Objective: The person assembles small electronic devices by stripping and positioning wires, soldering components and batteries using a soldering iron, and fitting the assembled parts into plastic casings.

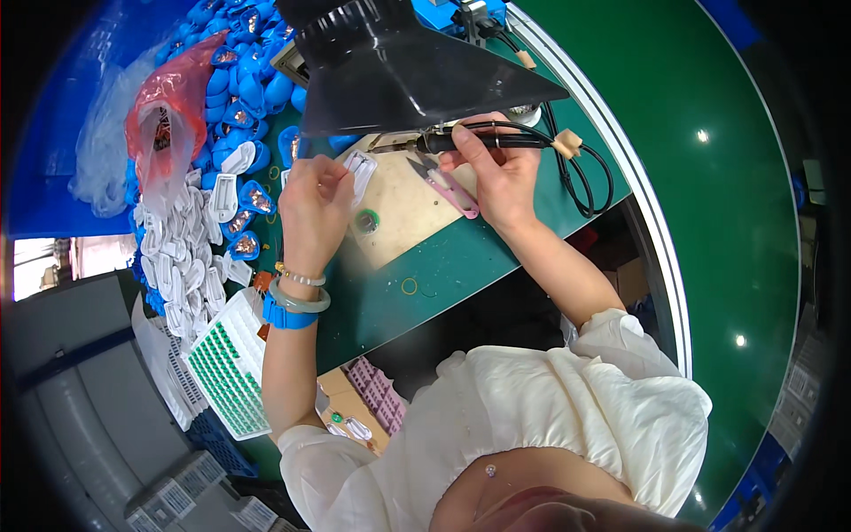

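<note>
My right hand (507, 182) grips a soldering iron (436, 142) by its black handle, and its tip points left under a black hood. My left hand (312, 208) is closed in a pinch left of the tip. What its fingers hold, if anything, is too small to make out. Beside those fingertips a white plastic casing (362, 172) lies on a pale work board (403, 230). A pair of pink-handled snips (454, 191) rests between my hands on that board. A small round green part (366, 222) sits nearer to me.
The black hood (417, 80) hangs low over the work. Blue shells (253, 89) and white casings (177, 257) are heaped at the left, with a red plastic bag (168, 106) among them. A white tray of green parts (232, 363) stands near my left forearm. Cables (581, 177) loop at the right.
</note>
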The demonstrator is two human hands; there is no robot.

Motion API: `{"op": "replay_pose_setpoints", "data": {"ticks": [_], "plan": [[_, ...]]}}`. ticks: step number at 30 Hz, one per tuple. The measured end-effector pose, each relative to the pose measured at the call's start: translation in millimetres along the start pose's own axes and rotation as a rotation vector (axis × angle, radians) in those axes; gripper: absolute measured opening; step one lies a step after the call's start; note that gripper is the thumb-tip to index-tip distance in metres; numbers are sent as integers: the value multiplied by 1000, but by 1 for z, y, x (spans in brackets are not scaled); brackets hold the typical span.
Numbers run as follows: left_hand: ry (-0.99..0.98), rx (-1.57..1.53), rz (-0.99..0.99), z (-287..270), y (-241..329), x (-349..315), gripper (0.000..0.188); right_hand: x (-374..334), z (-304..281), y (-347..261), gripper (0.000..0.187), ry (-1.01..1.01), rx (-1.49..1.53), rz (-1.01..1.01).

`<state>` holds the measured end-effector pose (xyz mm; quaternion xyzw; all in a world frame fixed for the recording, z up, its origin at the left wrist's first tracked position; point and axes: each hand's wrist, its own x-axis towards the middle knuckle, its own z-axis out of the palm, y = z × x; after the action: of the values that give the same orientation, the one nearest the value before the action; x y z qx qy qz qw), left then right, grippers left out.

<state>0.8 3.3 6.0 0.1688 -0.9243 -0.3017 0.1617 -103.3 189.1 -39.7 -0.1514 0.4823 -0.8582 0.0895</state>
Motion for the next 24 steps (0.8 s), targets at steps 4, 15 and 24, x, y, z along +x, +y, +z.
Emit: {"op": "replay_pose_setpoints", "data": {"ticks": [4,15,24], "plan": [[-29,-80,-95,-3,2,-1,9,0,-1,0,8,0,35,18],[15,-177,-160,-6,4,-1,14,4,4,-3,8,-2,24,46],[52,-105,-128,-3,2,5,11,5,4,0,8,-18,-13,27]]}}
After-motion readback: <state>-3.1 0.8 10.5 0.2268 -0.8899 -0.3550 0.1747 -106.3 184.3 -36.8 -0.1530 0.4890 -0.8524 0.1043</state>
